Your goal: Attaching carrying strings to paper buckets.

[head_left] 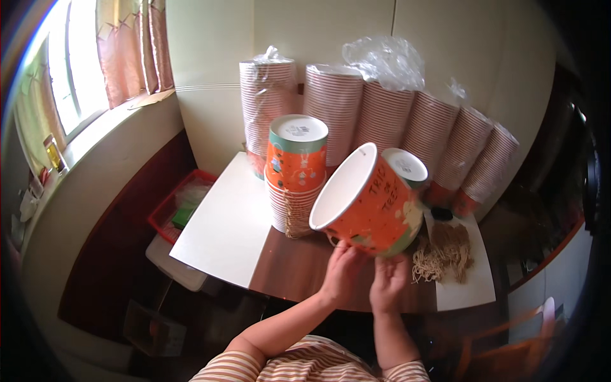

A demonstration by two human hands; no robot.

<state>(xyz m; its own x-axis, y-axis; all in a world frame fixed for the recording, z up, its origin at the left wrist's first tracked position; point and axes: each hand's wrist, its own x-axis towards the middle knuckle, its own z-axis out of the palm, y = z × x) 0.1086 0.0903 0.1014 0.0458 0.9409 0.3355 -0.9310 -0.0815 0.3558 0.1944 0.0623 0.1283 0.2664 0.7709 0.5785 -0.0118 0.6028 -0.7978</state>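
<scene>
I hold an orange paper bucket (369, 200) tilted on its side above the table, its white open mouth facing left. My left hand (342, 270) grips it from below at its lower left edge. My right hand (389, 280) touches its underside near the base. Just left of it stands an upside-down stack of the same orange buckets (296, 175). Another upturned bucket (407, 167) shows behind the held one. A pile of tan string pieces (443, 251) lies on the table to the right of my hands.
Several tall stacks of buckets (382, 111), some in clear plastic wrap, line the wall at the back. A white sheet (223, 223) covers the left part of the brown table (299, 270). A red crate (180, 204) sits on the floor at left, under the window.
</scene>
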